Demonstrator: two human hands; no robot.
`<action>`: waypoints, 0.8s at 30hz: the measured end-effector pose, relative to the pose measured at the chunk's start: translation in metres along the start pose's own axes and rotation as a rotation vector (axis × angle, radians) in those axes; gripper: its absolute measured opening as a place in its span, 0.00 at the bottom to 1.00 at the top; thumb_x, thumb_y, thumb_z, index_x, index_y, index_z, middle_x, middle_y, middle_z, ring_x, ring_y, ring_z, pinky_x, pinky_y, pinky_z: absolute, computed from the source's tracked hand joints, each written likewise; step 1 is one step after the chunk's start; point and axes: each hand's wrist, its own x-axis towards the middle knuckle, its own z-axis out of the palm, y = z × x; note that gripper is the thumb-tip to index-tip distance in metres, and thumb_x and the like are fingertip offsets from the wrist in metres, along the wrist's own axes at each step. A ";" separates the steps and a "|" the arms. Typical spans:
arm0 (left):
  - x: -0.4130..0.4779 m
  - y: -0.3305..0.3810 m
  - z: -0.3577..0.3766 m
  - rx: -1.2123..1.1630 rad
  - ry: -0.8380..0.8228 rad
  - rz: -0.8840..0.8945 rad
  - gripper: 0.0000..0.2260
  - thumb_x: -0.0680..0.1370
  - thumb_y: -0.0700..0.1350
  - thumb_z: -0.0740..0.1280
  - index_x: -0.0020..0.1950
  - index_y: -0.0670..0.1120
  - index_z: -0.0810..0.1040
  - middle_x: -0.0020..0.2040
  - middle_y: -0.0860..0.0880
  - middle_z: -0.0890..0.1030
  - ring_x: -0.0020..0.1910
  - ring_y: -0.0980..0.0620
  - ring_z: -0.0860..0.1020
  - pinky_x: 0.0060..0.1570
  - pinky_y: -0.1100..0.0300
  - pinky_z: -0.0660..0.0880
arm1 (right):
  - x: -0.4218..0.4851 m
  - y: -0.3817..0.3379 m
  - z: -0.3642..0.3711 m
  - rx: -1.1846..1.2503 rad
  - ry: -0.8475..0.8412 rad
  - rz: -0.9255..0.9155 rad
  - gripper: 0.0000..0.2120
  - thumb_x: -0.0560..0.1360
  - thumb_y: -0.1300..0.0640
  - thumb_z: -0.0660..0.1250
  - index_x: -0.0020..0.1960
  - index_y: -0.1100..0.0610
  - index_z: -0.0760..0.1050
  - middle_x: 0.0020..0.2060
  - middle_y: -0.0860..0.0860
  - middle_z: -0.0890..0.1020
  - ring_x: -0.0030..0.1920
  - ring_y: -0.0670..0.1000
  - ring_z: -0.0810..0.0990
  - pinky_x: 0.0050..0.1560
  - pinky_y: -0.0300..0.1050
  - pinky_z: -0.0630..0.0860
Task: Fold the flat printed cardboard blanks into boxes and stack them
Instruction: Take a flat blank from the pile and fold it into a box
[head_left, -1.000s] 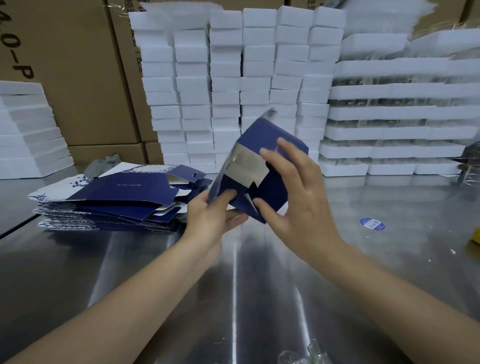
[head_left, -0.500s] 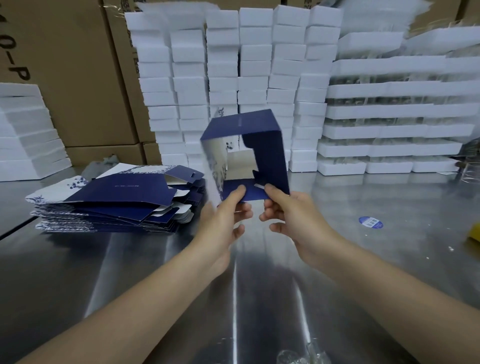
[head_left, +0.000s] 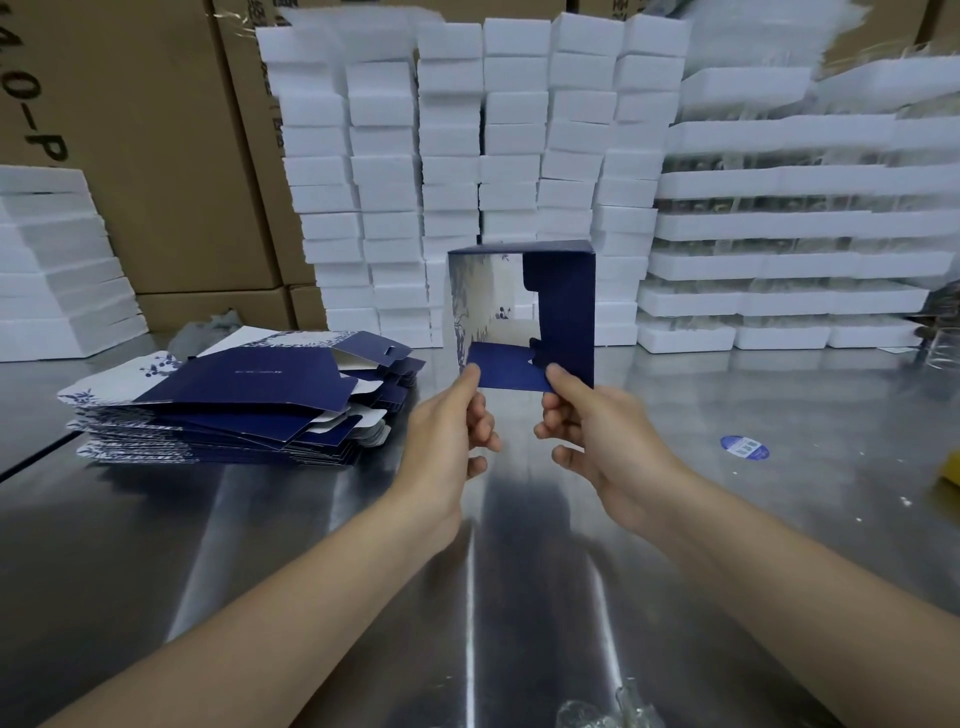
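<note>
A polished steel desk (head_left: 779, 519) fills the foreground, streaked with reflections. At its back stand columns of white foam blocks (head_left: 483, 171), with long foam trays (head_left: 805, 260) piled to the right and another white foam pile (head_left: 52, 260) at the left edge. Brown shipping cartons (head_left: 156, 156) rise behind them. A stack of flat blanks (head_left: 244, 395), navy with white floral print, lies on the desk to the left. A round blue sticker (head_left: 744, 447) is on the steel to the right, a yellow object (head_left: 948, 470) is cut off by the right edge, and crumpled clear plastic (head_left: 597, 712) shows at the bottom.

Both forearms reach forward and hold one box (head_left: 566, 306) up in the air above the middle of the desk, just right of the stack. It is opened into a square tube seen end-on, with its navy flaps turned inward. The left grip (head_left: 447, 431) pinches the bottom flap's left corner between thumb and curled fingers. The right grip (head_left: 608, 436) pinches the right corner the same way.

Half a second ago the tube was skewed, with its navy top panel showing; now it stands squared and faces the camera. A second ago it was tilted and half flat, with the right fingers spread across it.
</note>
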 end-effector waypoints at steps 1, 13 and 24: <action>0.001 -0.001 0.000 0.001 0.008 -0.001 0.19 0.85 0.55 0.63 0.37 0.50 0.70 0.29 0.52 0.71 0.29 0.54 0.74 0.38 0.55 0.66 | -0.001 0.000 0.001 -0.004 -0.013 -0.006 0.16 0.81 0.44 0.70 0.44 0.55 0.79 0.30 0.48 0.79 0.34 0.45 0.82 0.40 0.43 0.73; 0.008 -0.003 -0.004 -0.073 0.124 0.024 0.15 0.85 0.48 0.61 0.38 0.49 0.67 0.29 0.52 0.71 0.28 0.56 0.74 0.38 0.56 0.66 | -0.008 -0.007 0.005 -0.052 -0.012 -0.032 0.11 0.80 0.53 0.67 0.40 0.55 0.79 0.31 0.49 0.78 0.33 0.47 0.81 0.40 0.45 0.73; 0.001 -0.004 0.001 -0.059 -0.022 0.019 0.15 0.84 0.51 0.65 0.39 0.49 0.72 0.29 0.52 0.72 0.31 0.53 0.74 0.40 0.55 0.67 | -0.013 -0.004 0.010 -0.026 -0.044 -0.038 0.11 0.79 0.54 0.67 0.39 0.54 0.78 0.32 0.49 0.78 0.33 0.46 0.80 0.40 0.45 0.72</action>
